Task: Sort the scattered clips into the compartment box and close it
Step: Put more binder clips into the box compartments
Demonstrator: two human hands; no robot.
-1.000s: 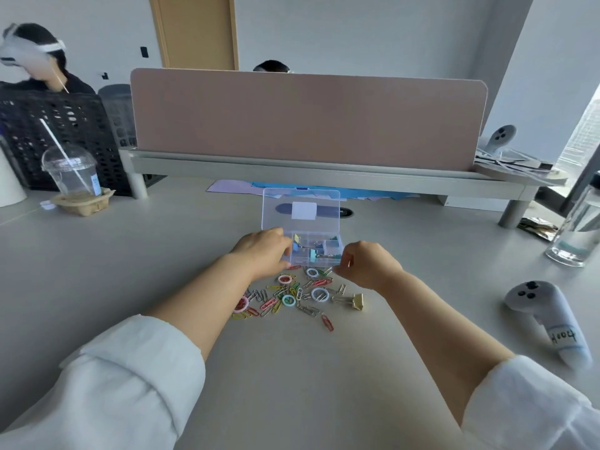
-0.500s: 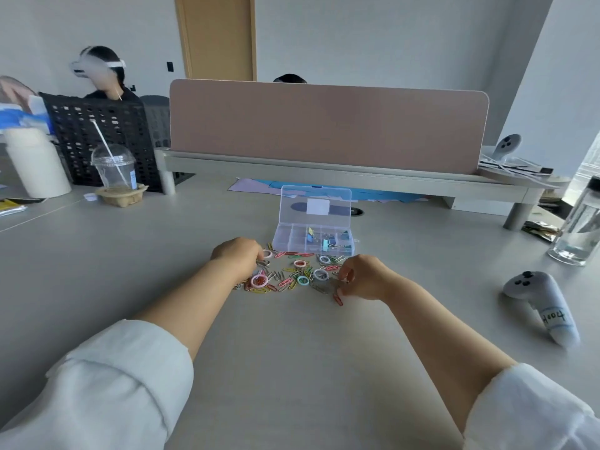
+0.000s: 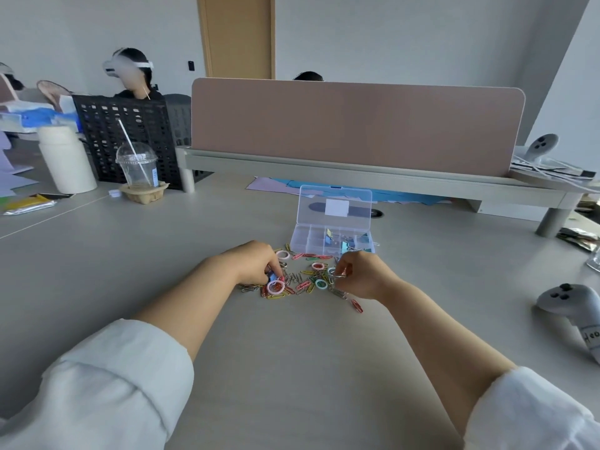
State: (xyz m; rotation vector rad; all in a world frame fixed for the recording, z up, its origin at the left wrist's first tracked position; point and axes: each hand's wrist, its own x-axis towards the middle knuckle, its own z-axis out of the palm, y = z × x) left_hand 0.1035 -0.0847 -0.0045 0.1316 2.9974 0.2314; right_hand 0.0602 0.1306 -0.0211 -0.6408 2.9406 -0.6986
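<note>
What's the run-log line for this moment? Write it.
left hand: touches clip pile | right hand: pinches silver clip | compartment box: open, lid up

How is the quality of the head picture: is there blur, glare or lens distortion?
Head view: the wide lens enlarges the near sleeves and slants the pink desk divider; head view: soft, even light, no harsh glare on the table; head view: the scattered clips look slightly soft, fine detail lost.
</note>
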